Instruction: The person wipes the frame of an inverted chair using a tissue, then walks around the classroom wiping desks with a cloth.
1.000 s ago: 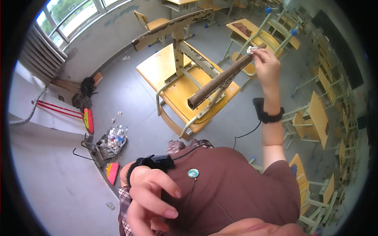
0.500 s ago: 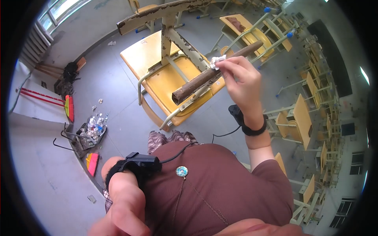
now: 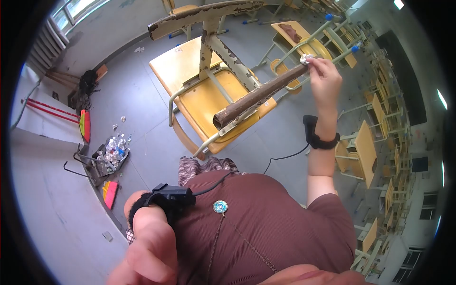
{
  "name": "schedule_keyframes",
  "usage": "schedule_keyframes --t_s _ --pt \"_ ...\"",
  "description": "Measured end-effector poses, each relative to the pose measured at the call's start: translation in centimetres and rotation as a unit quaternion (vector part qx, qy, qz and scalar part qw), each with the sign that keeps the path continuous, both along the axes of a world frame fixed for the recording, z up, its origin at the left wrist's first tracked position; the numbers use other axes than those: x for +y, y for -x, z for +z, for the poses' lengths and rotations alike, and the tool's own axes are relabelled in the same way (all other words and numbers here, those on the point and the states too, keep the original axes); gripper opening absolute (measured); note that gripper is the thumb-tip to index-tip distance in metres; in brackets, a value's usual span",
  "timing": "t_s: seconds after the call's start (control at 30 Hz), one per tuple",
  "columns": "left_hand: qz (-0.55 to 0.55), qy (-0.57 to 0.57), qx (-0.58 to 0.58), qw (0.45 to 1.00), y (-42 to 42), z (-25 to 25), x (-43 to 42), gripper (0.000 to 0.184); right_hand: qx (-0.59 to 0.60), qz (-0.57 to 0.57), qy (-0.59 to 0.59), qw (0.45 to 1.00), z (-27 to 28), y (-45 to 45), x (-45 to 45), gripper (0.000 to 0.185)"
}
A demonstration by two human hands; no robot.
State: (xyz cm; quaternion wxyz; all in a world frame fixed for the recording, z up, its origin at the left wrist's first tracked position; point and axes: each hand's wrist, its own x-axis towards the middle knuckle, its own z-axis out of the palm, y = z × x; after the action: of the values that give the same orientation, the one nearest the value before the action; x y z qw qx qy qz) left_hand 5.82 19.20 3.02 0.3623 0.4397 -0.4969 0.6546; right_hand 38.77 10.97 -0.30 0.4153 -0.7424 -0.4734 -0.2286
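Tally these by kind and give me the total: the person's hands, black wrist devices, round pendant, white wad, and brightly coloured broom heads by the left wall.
Hands: 2, the left hand and the right hand
White wad, in the right hand's fingers: 1
Black wrist devices: 2
Round pendant: 1
Broom heads: 2
Total: 8

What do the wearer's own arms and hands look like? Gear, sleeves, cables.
Left hand and right hand: no gloves. Each wrist: black strap, boxy black module, thin dark cable. Right sleeve: short, maroon-brown. Left sleeve not visible.
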Motion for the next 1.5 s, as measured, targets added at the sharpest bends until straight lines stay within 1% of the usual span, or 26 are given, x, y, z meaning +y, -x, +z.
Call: schedule_keyframes --t_s 0.1,0.17,0.2,0.27,0.33,0.37,0.4,0.47,0.63,0.67,0.7,0.77,0.8,0.83,0.9,0.97,1.0,1.1,1.17,1.2,1.3,1.33,1.4,1.43,1.5 --pt "-0.008 -0.044 -0.074 0.996 -2.3 0.7 0.3 0.049 -0.008 -0.003 -0.032 0.999 -0.6 0.2 0.1 0.015" --pt "0.038 -0.014 -0.032 0.999 -1.7 0.0 0.2 0.041 0.006 0.0 -0.015 1.0 -0.4 1.4 0.1 0.015" --pt "0.084 0.032 0.038 0.995 0.3 -1.3 -0.2 0.03 0.013 0.001 -0.006 1.0 -0.3 2.5 0.0 0.015" --pt "0.151 0.103 0.091 0.979 1.3 -1.8 -0.7 0.02 0.002 0.055 -0.003 0.998 0.1 5.7 0.4 0.016" --pt "0.186 0.142 0.061 0.97 1.0 -1.6 -1.0 0.021 0.002 0.12 -0.001 0.993 0.0 8.3 0.8 0.017" --pt "0.202 0.156 0.046 0.966 1.0 -1.6 -1.1 0.021 -0.042 0.151 -0.008 0.988 -0.3 9.0 1.0 0.019" --pt "0.215 0.16 0.036 0.963 1.6 -1.8 -1.0 0.021 -0.04 0.166 -0.007 0.985 -0.6 9.9 1.1 0.019" --pt "0.207 0.158 0.033 0.965 1.7 -2.0 -1.2 0.021 -0.047 0.184 -0.006 0.982 -0.8 10.6 1.2 0.019" --pt "0.106 0.112 0.059 0.986 -0.7 -1.1 -2.5 0.028 -0.087 0.225 -0.008 0.97 -1.0 9.2 1.1 0.022" --pt "0.098 0.102 0.081 0.987 -0.7 -1.2 -2.2 0.023 -0.091 0.208 -0.004 0.974 -1.0 8.5 1.0 0.022" --pt "0.098 0.057 0.133 0.985 -0.1 -1.4 -1.6 0.018 -0.097 0.194 -0.006 0.976 -0.6 7.6 1.0 0.021" --pt "0.13 -0.074 0.278 0.949 1.3 -2.1 0.3 0.011 -0.102 0.159 -0.002 0.982 -0.4 5.6 0.7 0.021" --pt "0.144 -0.128 0.338 0.921 1.3 -2.0 0.7 0.016 -0.103 0.139 -0.001 0.985 -0.5 4.6 0.4 0.021" --pt "0.144 -0.208 0.396 0.883 1.2 -1.6 1.4 0.018 -0.102 0.12 -0.001 0.988 -0.5 3.7 0.2 0.02" --pt "0.142 -0.243 0.516 0.809 1.4 -2.4 1.6 0.024 -0.085 0.092 0.01 0.992 -0.3 1.9 -0.2 0.018" --pt "0.134 -0.213 0.6 0.76 1.2 -4.3 2.1 0.027 -0.088 0.068 0.025 0.994 -0.1 -0.1 -0.5 0.016" --pt "0.166 -0.216 0.637 0.722 1.5 -5.1 2.4 0.026 -0.099 0.056 0.035 0.993 -0.1 -1.2 -0.5 0.015" --pt "0.148 -0.138 0.714 0.67 1.5 -8.8 3.1 0.025 -0.116 0.032 0.04 0.992 0.0 -3.5 -0.6 0.012" --pt "0.134 -0.085 0.774 0.614 1.6 -11.7 3.4 0.026 -0.12 0.01 0.036 0.992 -0.1 -4.7 -0.9 0.012" --pt "0.128 -0.057 0.799 0.584 1.6 -13.3 3.6 0.026 -0.118 -0.003 0.024 0.993 -0.2 -5.0 -1.0 0.012" --pt "0.14 -0.02 0.837 0.529 1.3 -18.9 4.0 0.028 -0.096 -0.025 -0.023 0.995 0.0 -2.9 -1.2 0.012" --pt "0.175 -0.021 0.828 0.533 1.2 -20.5 4.1 0.029 -0.081 -0.013 -0.045 0.996 0.4 -0.5 -1.0 0.014" --pt "0.24 -0.026 0.807 0.538 0.4 -23.2 3.9 0.03 -0.052 0.075 -0.047 0.995 0.4 4.0 -0.2 0.016" --pt "0.267 -0.033 0.801 0.535 -0.2 -24.1 3.7 0.032 -0.092 0.122 -0.037 0.988 0.0 6.1 0.1 0.02" --pt "0.318 -0.047 0.787 0.527 -1.3 -25.6 3.1 0.035 -0.099 0.204 -0.029 0.974 -0.9 9.9 0.8 0.024"
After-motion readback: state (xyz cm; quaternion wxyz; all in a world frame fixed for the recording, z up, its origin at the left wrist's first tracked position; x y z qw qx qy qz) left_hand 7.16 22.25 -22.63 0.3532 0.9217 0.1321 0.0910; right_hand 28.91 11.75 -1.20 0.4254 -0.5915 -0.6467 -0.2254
